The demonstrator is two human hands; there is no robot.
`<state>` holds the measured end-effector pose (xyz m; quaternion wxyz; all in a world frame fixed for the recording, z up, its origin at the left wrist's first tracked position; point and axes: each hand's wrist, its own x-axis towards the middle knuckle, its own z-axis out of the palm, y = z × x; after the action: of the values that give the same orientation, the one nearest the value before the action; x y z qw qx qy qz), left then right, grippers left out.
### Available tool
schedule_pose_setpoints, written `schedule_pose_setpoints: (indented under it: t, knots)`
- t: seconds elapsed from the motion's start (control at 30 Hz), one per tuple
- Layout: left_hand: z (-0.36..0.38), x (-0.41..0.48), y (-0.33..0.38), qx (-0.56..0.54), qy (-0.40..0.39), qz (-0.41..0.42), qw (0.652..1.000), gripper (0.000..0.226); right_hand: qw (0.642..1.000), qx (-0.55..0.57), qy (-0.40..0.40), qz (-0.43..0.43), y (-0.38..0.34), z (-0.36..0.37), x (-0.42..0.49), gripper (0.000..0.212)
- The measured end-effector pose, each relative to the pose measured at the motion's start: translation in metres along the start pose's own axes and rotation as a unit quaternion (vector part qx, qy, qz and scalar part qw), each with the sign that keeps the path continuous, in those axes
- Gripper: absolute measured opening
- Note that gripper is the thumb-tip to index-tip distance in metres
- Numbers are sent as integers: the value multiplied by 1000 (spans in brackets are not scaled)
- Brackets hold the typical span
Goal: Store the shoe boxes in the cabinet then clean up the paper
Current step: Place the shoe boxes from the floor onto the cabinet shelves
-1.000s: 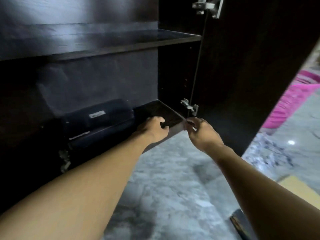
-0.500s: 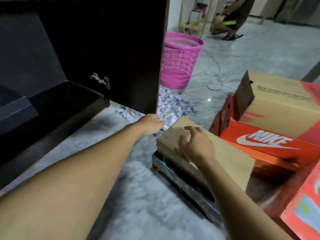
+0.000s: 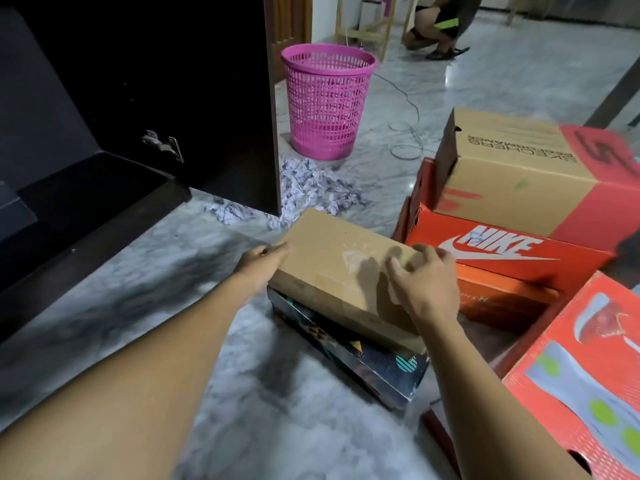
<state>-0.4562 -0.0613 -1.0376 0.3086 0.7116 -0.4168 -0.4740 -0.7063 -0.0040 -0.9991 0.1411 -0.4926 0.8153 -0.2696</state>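
A plain brown shoe box (image 3: 341, 271) lies on a dark patterned box (image 3: 367, 365) on the marble floor. My left hand (image 3: 258, 268) lies with fairly straight fingers against the brown box's left end. My right hand (image 3: 427, 289) rests on the lid with its fingers curled over the right edge. To the right, a brown and red Skechers box (image 3: 512, 174) is stacked on an orange Nike box (image 3: 502, 251). The dark cabinet (image 3: 86, 202) stands open at left, with a dark box (image 3: 14, 213) inside. Crumpled paper (image 3: 311, 188) lies by the cabinet door.
A pink mesh basket (image 3: 327, 102) stands behind the paper. The open cabinet door (image 3: 207, 98) juts out between cabinet and basket. A red printed box (image 3: 581, 375) fills the lower right. A person (image 3: 440, 26) crouches far back. A cable (image 3: 405, 133) trails on the floor.
My view swung from the cabinet's inside to the boxes on the floor. Both hands left the cabinet shelf edge and came onto the brown shoe box, one at each end.
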Motion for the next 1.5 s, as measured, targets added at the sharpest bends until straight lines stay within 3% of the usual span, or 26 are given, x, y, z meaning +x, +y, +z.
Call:
schedule_pose_setpoints:
  t: [0.1, 0.17, 0.27, 0.4, 0.53, 0.63, 0.77, 0.87, 0.9, 0.97, 1.27, 1.37, 1.5]
  knots:
    - [-8, -6, 1, -25, -16, -19, 999, 25, 991, 26, -43, 125, 16, 3, -4, 86]
    - [-8, -8, -1, -29, -27, -35, 999, 26, 983, 78, -84, 144, 18, 8, -7, 96]
    - [-12, -9, -3, -59, -24, -43, 997, 37, 985, 128, -70, 89, 10, 11, -8, 99]
    - [-53, -16, 2, -123, 42, -20, 991, 40, 969, 235, -61, 39, -15, 28, -2, 81]
    - [-126, -16, 14, -193, 181, -3, 964, 36, 931, 336, -139, -21, -77, 53, -6, 52]
    - [-191, -21, 26, -211, 270, 2, 940, 42, 881, 404, -221, -106, -142, 66, -15, 48]
    - [-264, -31, 36, -243, 357, 7, 902, 44, 814, 417, -326, -238, -231, 72, -19, 75]
    - [-305, -47, 35, -255, 427, 1, 867, 43, 790, 380, -390, -283, -289, 82, -24, 96]
    - [-316, -53, 32, -258, 448, -2, 856, 45, 794, 367, -396, -280, -305, 87, -28, 109]
    - [-334, -59, 25, -277, 474, -11, 836, 45, 802, 369, -387, -265, -331, 107, -34, 111]
    - [-388, -40, -15, -324, 539, -23, 777, 42, 732, 463, -444, -229, -410, 198, -58, 52]
    - [-407, -34, -35, -369, 548, -35, 750, 39, 724, 489, -454, -174, -427, 231, -84, 66]
    - [-442, -21, -67, -359, 581, -35, 730, 30, 724, 475, -462, -193, -451, 269, -107, 78]
